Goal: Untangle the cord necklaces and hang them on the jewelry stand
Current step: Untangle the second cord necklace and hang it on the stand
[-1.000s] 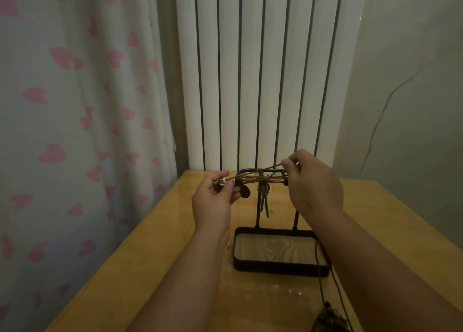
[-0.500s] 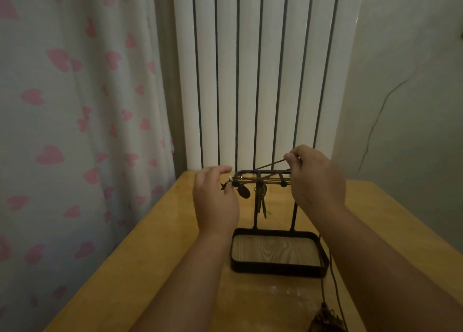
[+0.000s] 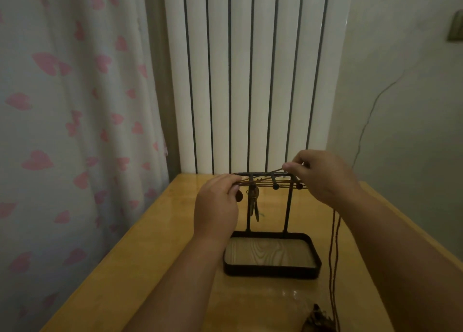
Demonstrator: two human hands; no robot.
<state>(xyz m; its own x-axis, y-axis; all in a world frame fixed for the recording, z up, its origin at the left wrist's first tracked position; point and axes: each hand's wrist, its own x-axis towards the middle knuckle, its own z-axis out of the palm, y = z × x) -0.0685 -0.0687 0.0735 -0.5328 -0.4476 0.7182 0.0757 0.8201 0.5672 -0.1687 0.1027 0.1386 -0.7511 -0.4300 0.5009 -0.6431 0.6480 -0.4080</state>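
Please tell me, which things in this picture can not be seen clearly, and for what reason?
- Head view: the left hand covers the cord ends it grips at the stand.
- The right hand hides how its cord is pinched.
- The dark bundle on the table is cut off by the bottom edge.
- The pendants are too dim and small to identify.
- How many cords cross the top bar is unclear.

Black jewelry stand, brown cords, pink-hearted white curtain
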